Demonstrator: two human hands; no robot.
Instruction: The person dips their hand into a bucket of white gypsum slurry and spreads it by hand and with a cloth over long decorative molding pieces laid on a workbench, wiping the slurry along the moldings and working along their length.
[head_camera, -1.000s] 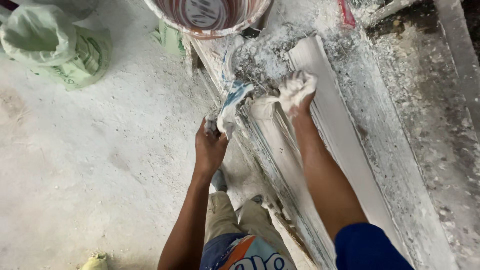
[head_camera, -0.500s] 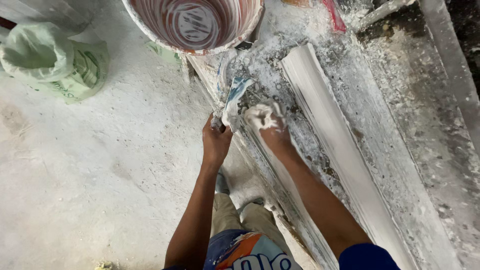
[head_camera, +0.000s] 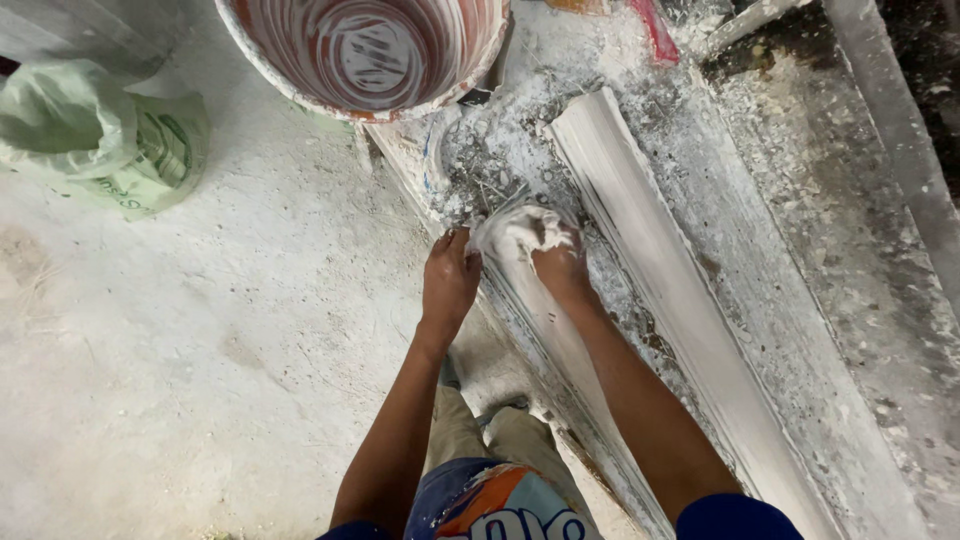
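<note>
Here, both hands meet at a lump of wet white plaster (head_camera: 520, 235) that lies on the near end of a long mould (head_camera: 545, 330), just left of a white plaster strip (head_camera: 650, 260). The right hand (head_camera: 562, 268) rests on the lump from the right, its fingers curled down into the plaster and coated white. The left hand (head_camera: 450, 282) sits just beside the lump on the left, its fingers bent and closed; whether they grip anything cannot be told, since the palm faces down. The strip runs diagonally from the upper middle toward the lower right, resting on a plaster-crusted desk (head_camera: 800, 300). A round bucket (head_camera: 365, 55) with swirled red and white residue stands above the hands. A green sack (head_camera: 100, 135) lies on the concrete floor (head_camera: 200, 350) at upper left, well apart from the hands.
</note>
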